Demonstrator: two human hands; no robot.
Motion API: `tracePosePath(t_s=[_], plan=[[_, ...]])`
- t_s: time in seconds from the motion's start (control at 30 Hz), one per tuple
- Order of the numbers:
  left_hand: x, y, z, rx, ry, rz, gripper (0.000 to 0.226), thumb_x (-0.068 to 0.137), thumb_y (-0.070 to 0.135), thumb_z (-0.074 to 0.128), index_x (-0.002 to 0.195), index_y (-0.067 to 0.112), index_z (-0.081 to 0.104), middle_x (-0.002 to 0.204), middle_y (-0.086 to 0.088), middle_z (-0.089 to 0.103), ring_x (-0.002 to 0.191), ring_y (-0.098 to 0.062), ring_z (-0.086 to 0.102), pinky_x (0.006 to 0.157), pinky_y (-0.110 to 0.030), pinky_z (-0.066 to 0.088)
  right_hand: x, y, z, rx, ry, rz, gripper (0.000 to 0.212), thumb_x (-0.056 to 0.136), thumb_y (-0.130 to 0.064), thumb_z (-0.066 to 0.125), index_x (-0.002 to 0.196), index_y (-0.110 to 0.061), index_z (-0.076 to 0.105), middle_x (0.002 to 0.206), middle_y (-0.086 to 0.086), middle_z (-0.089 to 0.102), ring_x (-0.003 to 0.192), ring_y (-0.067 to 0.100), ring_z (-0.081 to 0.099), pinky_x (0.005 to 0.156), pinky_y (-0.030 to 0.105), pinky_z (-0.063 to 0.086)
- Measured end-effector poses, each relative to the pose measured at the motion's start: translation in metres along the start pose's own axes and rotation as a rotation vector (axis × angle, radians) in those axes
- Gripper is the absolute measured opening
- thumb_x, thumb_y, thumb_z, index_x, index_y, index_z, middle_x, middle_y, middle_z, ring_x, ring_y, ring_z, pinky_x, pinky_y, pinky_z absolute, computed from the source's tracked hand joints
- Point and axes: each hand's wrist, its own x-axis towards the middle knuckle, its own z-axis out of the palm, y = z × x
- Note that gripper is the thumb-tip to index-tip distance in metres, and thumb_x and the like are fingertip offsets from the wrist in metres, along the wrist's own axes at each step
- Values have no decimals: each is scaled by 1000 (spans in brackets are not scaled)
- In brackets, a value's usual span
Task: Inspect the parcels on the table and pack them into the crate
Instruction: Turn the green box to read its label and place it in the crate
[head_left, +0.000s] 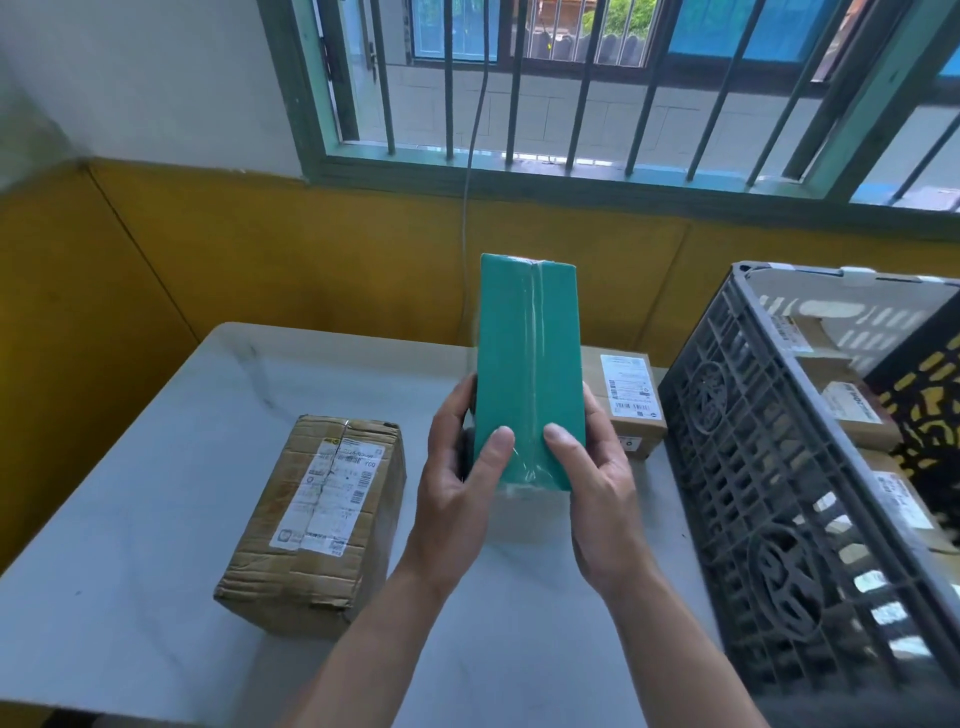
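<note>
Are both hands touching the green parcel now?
Touching. The head view shows the left hand and the right hand gripping the green parcel at its lower end, thumbs pressed on its front face.

I see my left hand (457, 467) and right hand (597, 478) holding a green parcel (527, 364) upright above the table (156, 493). 2 brown boxes lie on it, the crumpled box (317, 525) at left and the small box (631, 400) beside the grey crate (779, 493).
</note>
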Motion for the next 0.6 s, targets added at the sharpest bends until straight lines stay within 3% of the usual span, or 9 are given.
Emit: tracePosePath(t_s=[0.2,0.33,0.43,0.6], plan=[[-2,2,-3,6,8,7,66,88,26,61,150,36,37,134,9,60,124,-9,60,91,-23,56,-2,2,9,-30,44,-4,50,89,-28,64,137,-32,49,112,-12,72,109,11,70,79,20,58],[-2,0,-3,-46,26,-7,64,89,33,66,147,35,38,133,10,60,127,-12,60,92,-28,58,-3,-2,9,-62,-36,-6,59,87,-37,65,143,-40,45,127,-4,63,114,11,66,82,21,58],[0,0,-7,-33,-43,-21,81,82,46,74,151,37,35,133,12,59,129,-14,58,92,-34,60,-1,-3,9,-60,-25,-2,58,89,-34,64,143,-42,46,126,-4,63,115,14,67,80,24,59],[7,-3,-12,6,-59,-23,80,84,28,76,152,41,37,134,10,60,131,-17,57,89,-38,61,1,-3,11,-47,29,0,56,84,-50,68,134,-40,45,112,-19,67,114,13,68,78,24,59]])
